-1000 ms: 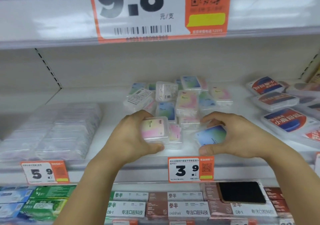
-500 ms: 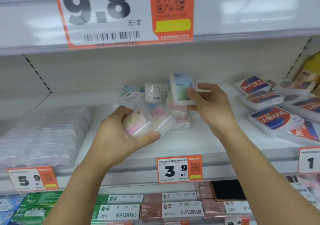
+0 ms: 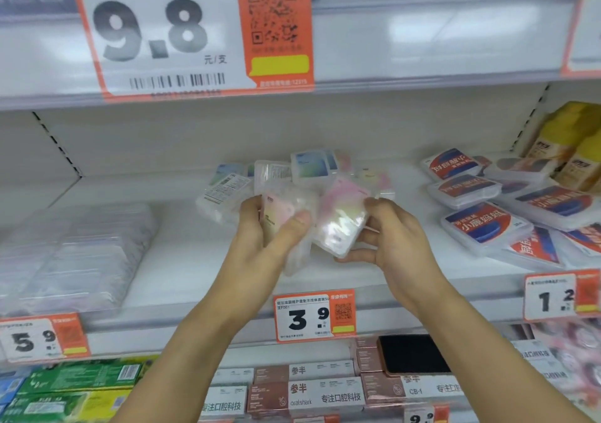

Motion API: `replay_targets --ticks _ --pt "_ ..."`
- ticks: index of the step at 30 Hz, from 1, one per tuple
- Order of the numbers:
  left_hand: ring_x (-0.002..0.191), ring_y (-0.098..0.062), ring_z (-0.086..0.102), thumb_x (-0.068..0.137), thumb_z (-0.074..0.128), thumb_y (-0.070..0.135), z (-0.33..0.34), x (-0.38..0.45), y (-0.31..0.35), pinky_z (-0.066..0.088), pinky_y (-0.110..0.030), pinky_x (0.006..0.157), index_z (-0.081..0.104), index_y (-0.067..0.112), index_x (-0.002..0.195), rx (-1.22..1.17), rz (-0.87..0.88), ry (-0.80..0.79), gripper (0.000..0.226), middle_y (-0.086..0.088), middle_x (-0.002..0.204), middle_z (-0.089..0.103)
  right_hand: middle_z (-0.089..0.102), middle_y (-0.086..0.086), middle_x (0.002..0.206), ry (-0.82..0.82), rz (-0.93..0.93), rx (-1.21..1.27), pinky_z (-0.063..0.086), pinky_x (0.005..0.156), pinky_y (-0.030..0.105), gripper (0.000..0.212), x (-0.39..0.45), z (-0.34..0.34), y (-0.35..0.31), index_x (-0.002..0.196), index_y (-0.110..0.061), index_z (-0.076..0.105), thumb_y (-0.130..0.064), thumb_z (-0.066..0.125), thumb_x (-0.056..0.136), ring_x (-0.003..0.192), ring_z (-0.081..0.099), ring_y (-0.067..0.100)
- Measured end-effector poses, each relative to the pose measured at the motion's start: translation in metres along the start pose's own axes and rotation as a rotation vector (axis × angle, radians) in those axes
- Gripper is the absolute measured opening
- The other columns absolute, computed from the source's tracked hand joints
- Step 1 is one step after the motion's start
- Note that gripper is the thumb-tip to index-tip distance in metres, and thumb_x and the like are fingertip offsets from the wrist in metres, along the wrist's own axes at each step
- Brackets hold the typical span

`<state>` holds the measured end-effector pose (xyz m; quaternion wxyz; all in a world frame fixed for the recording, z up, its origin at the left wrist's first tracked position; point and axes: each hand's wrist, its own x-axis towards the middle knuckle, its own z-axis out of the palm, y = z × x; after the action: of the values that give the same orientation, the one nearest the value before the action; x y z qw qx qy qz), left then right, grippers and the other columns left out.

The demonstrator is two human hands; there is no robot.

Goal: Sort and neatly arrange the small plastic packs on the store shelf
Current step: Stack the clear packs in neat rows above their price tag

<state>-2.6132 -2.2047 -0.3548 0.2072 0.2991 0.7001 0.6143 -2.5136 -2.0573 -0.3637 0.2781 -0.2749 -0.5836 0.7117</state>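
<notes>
A loose heap of small clear plastic packs (image 3: 305,169) with pastel labels lies at the middle of the white shelf (image 3: 182,260). My left hand (image 3: 260,244) is shut on a pink-and-green pack (image 3: 276,214), held upright above the shelf, with at least one more clear pack under it. My right hand (image 3: 393,240) grips a pink, shiny pack (image 3: 338,224), tilted and almost touching the left hand's pack. Both hands are in front of the heap and hide its near side. The image is blurred.
Clear wrapped bundles (image 3: 74,253) fill the shelf's left part. Flat packs with red-and-blue labels (image 3: 481,227) are piled at the right, with yellow bottles (image 3: 572,149) behind them. A 3.9 price tag (image 3: 312,317) hangs on the shelf's front edge. Boxes line the lower shelf.
My right hand left the blue-green pack on the back of the heap and now holds a pink pack near the left hand. My left hand has lifted its pack upright.
</notes>
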Motion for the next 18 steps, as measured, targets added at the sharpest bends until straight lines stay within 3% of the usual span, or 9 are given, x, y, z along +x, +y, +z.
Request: replay_targets --ticks 2,6,10,14,18 --pt "0.098 0.007 0.063 0.077 0.069 0.057 0.003 0.001 -0.003 0.050 -0.018 0.085 0.050 0.034 0.116 -0.050 -0.027 -0.004 0.049 0.018 0.107 0.067 0.072 0.012 0.097 0.003 -0.025 -0.075 0.060 0.061 0.039 0.019 0.002 -0.013 -0.001 0.113 -0.012 0.059 -0.012 0.048 0.098 0.082 0.074 0.025" --pt "0.089 -0.003 0.068 0.053 0.083 0.045 0.017 -0.002 -0.013 0.055 -0.019 0.069 0.055 0.026 0.108 0.007 -0.044 0.050 0.065 0.008 0.100 0.071 0.073 0.003 0.093 -0.058 -0.050 -0.219 0.062 0.069 0.030 0.025 0.002 -0.032 -0.003 0.109 -0.019 0.058 -0.001 0.052 0.092 0.084 0.074 0.017" --pt "0.075 0.002 0.068 0.054 0.087 0.033 0.027 0.002 -0.014 0.052 -0.013 0.059 0.052 0.027 0.102 0.038 -0.015 0.100 0.059 0.007 0.090 0.070 0.074 0.005 0.099 -0.149 -0.042 -0.320 0.061 0.079 0.034 0.028 0.000 -0.046 -0.005 0.110 -0.020 0.057 -0.001 0.058 0.090 0.087 0.074 0.014" --pt "0.082 0.001 0.069 0.057 0.082 0.041 0.031 0.009 -0.017 0.053 -0.014 0.065 0.050 0.028 0.107 0.093 0.004 0.026 0.061 0.006 0.098 0.070 0.072 0.002 0.104 -0.141 -0.047 -0.463 0.059 0.087 0.044 0.032 0.000 -0.054 -0.002 0.107 -0.019 0.054 -0.006 0.072 0.083 0.094 0.073 0.016" --pt "0.088 -0.001 0.069 0.062 0.078 0.047 0.025 0.013 -0.017 0.056 -0.019 0.074 0.054 0.030 0.113 0.176 -0.025 -0.126 0.058 0.011 0.101 0.070 0.066 -0.001 0.100 -0.207 -0.117 -0.637 0.058 0.076 0.029 0.060 0.000 -0.067 -0.010 0.121 -0.035 0.048 -0.008 0.076 0.075 0.090 0.068 0.014"
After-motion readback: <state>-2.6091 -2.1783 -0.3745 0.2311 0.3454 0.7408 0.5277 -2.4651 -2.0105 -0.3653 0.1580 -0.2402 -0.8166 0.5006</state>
